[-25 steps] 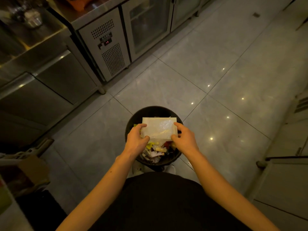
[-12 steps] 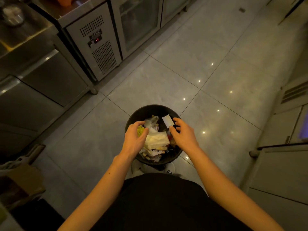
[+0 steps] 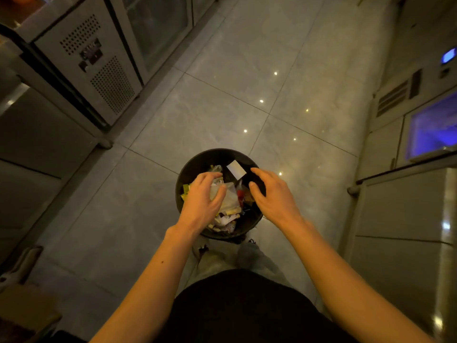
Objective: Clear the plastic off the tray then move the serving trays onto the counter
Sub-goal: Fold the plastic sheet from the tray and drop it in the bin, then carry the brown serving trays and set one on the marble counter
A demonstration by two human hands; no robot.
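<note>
A round black waste bin [image 3: 197,159] stands on the tiled floor just in front of my feet. Crumpled clear plastic [image 3: 231,198] lies inside it on top of mixed wrappers and paper scraps. My left hand [image 3: 202,201] hovers over the bin's left half with its fingers spread, holding nothing. Over the right rim, my right hand [image 3: 274,196] is likewise open and empty. No serving tray is in view.
A steel under-counter fridge [image 3: 99,70] with glass doors runs along the left. Steel cabinets [image 3: 405,214] and a blue-lit window [image 3: 435,129] line the right. Grey floor tiles [image 3: 247,82] stretch ahead between them. A cardboard box [image 3: 22,308] sits at the lower left.
A second ago both hands held a white sheet of plastic over the bin. They let it drop in, and now both hands are spread apart and empty.
</note>
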